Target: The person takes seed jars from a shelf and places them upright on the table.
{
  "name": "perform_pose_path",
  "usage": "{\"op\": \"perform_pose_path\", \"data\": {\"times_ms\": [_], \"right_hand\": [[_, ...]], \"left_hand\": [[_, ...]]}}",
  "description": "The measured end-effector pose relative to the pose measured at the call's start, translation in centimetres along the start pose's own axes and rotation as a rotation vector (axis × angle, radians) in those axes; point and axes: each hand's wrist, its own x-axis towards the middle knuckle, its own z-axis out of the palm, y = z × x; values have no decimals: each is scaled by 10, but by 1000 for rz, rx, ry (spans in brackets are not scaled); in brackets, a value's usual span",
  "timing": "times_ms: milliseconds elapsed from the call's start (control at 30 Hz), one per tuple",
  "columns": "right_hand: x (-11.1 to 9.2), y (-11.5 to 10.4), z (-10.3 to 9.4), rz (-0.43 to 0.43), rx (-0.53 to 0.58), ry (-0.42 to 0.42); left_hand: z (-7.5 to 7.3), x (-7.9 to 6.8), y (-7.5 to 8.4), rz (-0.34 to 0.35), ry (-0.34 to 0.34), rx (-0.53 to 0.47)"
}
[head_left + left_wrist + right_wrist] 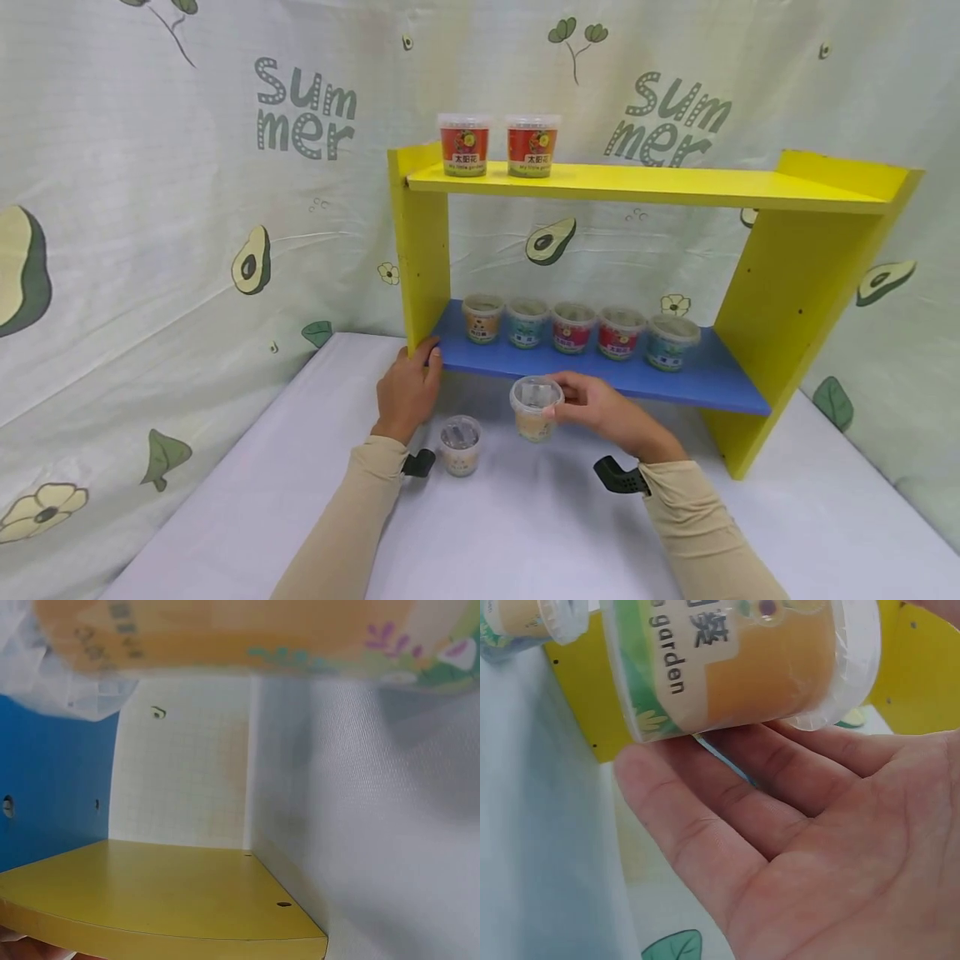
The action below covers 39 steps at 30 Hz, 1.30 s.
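A clear plastic cup with an orange label (532,421) is held upright by my right hand (603,410), in front of the blue lower shelf. In the right wrist view, my fingers (694,825) lie against the cup's side; most of the thumb is out of sight. My left hand (407,393) grips the yellow side panel (420,275) of the shelf unit at its front left edge. Close to the left wrist, a second cup with an orange label (460,457) stands on the white table, and its side fills the top of the left wrist view.
The blue shelf (600,387) carries a row of several cups with orange, teal and red labels. Two red-labelled cups (464,154) stand on the yellow top shelf (637,185). A printed curtain (315,250) hangs behind the white table (525,550).
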Motion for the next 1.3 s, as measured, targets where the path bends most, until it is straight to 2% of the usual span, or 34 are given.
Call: {"op": "perform_pose_path", "data": {"times_ms": [267,500,900,1067,1300], "right_hand": [[5,10,7,-28,41,-50],[8,19,12,-8,47,-71],[20,36,26,64,44,-51],[21,42,33,122,40,-16],[21,47,37,154,43,22]], "left_hand": [[0,0,0,4,-4,-9],[0,0,1,9,2,1],[-4,1,-3,1,2,-1],[-2,1,-3,-1,-11,-2],[0,0,0,0,-8,-6]]}}
